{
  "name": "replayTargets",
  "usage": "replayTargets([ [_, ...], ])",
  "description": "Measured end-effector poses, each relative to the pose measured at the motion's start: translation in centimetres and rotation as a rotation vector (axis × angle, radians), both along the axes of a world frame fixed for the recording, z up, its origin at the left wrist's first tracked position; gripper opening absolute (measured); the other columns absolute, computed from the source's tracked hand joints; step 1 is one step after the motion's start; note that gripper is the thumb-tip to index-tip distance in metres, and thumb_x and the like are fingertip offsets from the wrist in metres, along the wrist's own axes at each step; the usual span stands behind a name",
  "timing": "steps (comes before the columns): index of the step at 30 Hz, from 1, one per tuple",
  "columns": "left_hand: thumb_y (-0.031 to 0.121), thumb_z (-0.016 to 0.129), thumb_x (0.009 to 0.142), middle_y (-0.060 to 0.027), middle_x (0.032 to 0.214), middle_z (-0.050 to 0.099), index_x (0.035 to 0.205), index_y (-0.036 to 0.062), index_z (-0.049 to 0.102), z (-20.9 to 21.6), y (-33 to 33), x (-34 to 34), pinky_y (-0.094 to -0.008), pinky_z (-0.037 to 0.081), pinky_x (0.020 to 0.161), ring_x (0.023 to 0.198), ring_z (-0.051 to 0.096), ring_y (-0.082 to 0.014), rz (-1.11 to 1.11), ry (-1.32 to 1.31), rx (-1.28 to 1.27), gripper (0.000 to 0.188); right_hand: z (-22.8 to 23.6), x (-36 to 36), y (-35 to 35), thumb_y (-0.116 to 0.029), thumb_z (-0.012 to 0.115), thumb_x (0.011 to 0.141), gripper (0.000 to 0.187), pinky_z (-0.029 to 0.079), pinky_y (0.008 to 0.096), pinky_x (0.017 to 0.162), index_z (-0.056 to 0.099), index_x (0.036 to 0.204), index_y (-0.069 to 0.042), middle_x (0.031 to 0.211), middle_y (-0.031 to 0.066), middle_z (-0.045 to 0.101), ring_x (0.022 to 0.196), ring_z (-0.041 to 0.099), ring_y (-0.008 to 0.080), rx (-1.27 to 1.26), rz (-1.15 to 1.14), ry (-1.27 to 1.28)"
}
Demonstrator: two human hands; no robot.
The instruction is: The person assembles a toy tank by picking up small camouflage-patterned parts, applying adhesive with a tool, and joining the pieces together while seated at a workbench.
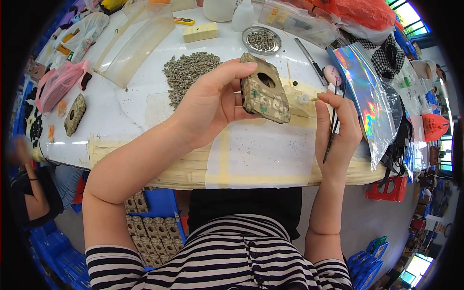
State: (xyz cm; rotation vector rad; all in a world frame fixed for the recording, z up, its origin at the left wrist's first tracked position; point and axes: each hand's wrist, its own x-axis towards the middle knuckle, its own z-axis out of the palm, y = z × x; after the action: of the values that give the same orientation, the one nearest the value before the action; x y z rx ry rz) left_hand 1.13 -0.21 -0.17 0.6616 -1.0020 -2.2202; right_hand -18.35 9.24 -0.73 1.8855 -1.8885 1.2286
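My left hand [212, 96] grips a camouflage-patterned casing [279, 102] with a round hole, tilted above the table, thumb on its top edge. To its right, my right hand [338, 123] pinches a thin pale stick [315, 99] between thumb and forefinger. A slim black tool, apparently tweezers [331, 137], is also tucked in that hand. Just beyond the stick's end lies a small whitish lump [303, 98] on a tape-covered patch. Behind the left hand spreads a pile of small metallic parts [186, 72]. Another camouflage casing [75, 115] lies at the far left.
At the back stand a round metal dish [262, 40] of small parts, a yellowish block [200, 32] and a white bottle [243, 17]. A black pen-like tool [309, 58] and a shiny holographic bag [360, 87] lie right. Below the table edge, several casings fill a blue tray [162, 203].
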Motion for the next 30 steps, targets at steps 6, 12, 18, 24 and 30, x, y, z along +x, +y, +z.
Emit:
replayTargets([
  [6,0.032,0.041,0.09,-0.016,0.117,0.058,0.124,-0.001,0.047,0.2,0.2,-0.2,-0.0364,0.046,0.092,0.106,0.059,-0.0245,0.01,-0.012,-0.006,0.048,-1.0,-0.9,2.7,-0.031,0.036,0.098,0.041,0.041,0.0317,0.091,0.048,0.119,0.002,0.098,0.014,0.062,0.099,0.058,0.0205,0.05,0.067,-0.354],
  [12,0.032,0.042,0.09,-0.0194,0.12,0.056,0.125,-0.0026,0.046,-0.3,0.0,-0.2,-0.0373,0.045,0.093,0.108,0.058,-0.0295,0.015,-0.014,0.021,0.049,-2.3,-1.2,5.9,-0.006,0.058,0.089,0.027,0.047,0.026,0.083,0.052,0.112,0.006,0.101,0.0138,0.063,0.094,0.061,0.0158,0.23,0.152,-0.749],
  [18,0.031,0.042,0.09,-0.0227,0.121,0.054,0.127,-0.0033,0.044,-0.4,-0.2,-0.2,-0.0375,0.045,0.093,0.107,0.057,-0.0331,0.011,-0.014,0.019,0.05,-2.4,-1.0,6.1,-0.007,0.059,0.089,0.019,0.05,0.0238,0.076,0.059,0.101,0.008,0.092,0.012,0.063,0.084,0.062,0.0143,0.224,0.111,-0.891],
  [24,0.031,0.042,0.09,-0.0238,0.121,0.053,0.126,-0.0038,0.044,-0.5,-0.4,-0.1,-0.0374,0.045,0.093,0.107,0.058,-0.0344,0.015,-0.023,0.017,0.05,-2.7,-1.1,6.3,-0.009,0.056,0.09,0.018,0.052,0.025,0.073,0.06,0.098,0.007,0.09,0.0129,0.064,0.082,0.065,0.0167,0.181,0.092,-0.923],
  [30,0.031,0.041,0.091,-0.024,0.121,0.054,0.126,-0.0038,0.045,-0.5,-0.3,-0.2,-0.037,0.047,0.091,0.106,0.058,-0.0342,0.023,-0.015,0.021,0.049,-3.1,-0.9,5.8,-0.011,0.056,0.091,0.018,0.051,0.0229,0.066,0.061,0.095,0.006,0.079,0.01,0.064,0.07,0.062,0.013,0.206,0.058,-0.868],
])
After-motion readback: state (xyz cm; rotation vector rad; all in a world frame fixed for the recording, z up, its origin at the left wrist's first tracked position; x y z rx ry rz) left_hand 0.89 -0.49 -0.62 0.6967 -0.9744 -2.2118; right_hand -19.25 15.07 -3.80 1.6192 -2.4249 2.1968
